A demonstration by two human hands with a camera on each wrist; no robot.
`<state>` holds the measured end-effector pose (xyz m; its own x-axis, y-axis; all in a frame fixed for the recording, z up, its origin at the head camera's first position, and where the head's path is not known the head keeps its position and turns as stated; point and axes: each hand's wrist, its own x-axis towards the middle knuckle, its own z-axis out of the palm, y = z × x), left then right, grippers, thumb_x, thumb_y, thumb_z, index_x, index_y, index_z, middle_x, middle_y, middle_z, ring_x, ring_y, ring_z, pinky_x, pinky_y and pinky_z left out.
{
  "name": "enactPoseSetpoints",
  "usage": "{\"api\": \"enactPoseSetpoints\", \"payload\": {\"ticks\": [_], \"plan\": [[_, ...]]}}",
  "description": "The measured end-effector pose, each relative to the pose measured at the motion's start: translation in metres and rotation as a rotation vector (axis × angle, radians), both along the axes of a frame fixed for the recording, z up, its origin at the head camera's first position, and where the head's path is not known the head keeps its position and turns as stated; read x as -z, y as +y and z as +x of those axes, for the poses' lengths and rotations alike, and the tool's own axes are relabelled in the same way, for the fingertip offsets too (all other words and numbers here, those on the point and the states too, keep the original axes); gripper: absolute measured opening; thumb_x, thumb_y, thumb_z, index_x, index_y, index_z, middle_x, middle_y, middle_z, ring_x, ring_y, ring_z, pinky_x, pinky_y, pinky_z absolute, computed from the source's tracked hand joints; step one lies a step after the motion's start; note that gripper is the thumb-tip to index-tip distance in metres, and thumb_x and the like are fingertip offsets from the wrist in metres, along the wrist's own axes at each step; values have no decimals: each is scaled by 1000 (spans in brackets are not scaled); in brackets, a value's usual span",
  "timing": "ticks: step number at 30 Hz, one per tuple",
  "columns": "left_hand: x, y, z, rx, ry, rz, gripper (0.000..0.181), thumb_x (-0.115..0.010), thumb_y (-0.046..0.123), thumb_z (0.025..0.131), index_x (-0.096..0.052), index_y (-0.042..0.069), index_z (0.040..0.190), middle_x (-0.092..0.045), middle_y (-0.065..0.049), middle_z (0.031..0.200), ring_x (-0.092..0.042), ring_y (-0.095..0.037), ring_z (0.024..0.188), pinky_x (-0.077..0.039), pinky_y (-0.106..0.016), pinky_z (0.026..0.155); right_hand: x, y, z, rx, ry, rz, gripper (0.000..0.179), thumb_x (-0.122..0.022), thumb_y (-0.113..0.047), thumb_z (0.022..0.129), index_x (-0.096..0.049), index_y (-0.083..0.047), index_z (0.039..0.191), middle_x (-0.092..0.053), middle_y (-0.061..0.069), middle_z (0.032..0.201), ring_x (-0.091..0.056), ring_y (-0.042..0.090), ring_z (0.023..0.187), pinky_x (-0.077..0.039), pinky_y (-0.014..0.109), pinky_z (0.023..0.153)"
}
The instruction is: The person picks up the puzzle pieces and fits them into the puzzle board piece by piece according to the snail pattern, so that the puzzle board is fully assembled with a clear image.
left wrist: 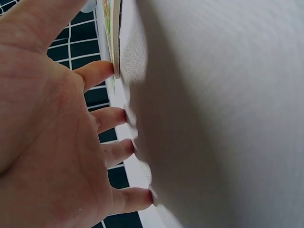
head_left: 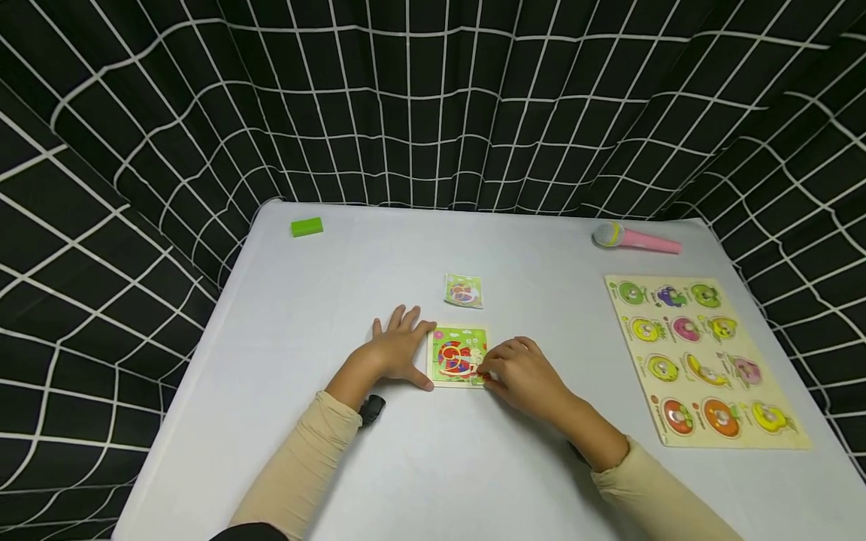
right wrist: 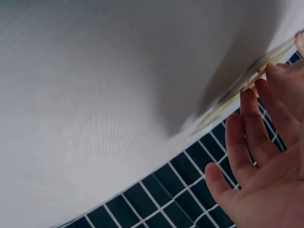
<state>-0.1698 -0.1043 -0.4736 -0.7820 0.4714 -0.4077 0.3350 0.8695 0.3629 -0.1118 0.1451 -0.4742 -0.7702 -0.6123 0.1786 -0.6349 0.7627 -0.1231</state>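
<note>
A small square picture puzzle board [head_left: 460, 336], green with a red and purple snail-like picture, lies flat on the table. My left hand [head_left: 395, 352] is spread beside it, index finger and thumb touching the left edge. In the left wrist view the other fingertips of the left hand [left wrist: 61, 137] rest on the cloth. At the board's lower right corner my right hand [head_left: 531, 379] pinches a small puzzle piece [right wrist: 255, 80] between thumb and fingers; the fingers hide much of it. A picture card [head_left: 463, 290] with a similar picture lies just beyond the board.
On the right lies a large wooden peg board [head_left: 707, 361] with several fruit pieces. A pink toy microphone [head_left: 643, 238] sits at the back right, a green block [head_left: 307, 227] at the back left. White cloth covers the table [head_left: 433, 466]; black gridded curtains [head_left: 433, 105] surround it.
</note>
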Motion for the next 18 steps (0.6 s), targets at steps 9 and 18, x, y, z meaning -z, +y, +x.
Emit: {"api": "enactPoseSetpoints", "payload": {"ticks": [9,18], "plan": [[1,1,-1,4,5,-13,111,-84,57,64,-27,23,153,-4,-13,163,5,-39,149,-8,-72,109,6,-6,1,42,38,-4,18,-84,-19,75,-77,-18,93,-72,-4,93,-62,20,97,-42,48,97],[-1,2,0,0,3,-16,110,-84,56,64,-28,22,152,-4,-14,163,5,-39,149,-8,-72,109,3,-5,-1,0,58,51,19,-84,-20,75,-76,-20,93,-71,-8,92,-60,20,97,-41,49,98]]}}
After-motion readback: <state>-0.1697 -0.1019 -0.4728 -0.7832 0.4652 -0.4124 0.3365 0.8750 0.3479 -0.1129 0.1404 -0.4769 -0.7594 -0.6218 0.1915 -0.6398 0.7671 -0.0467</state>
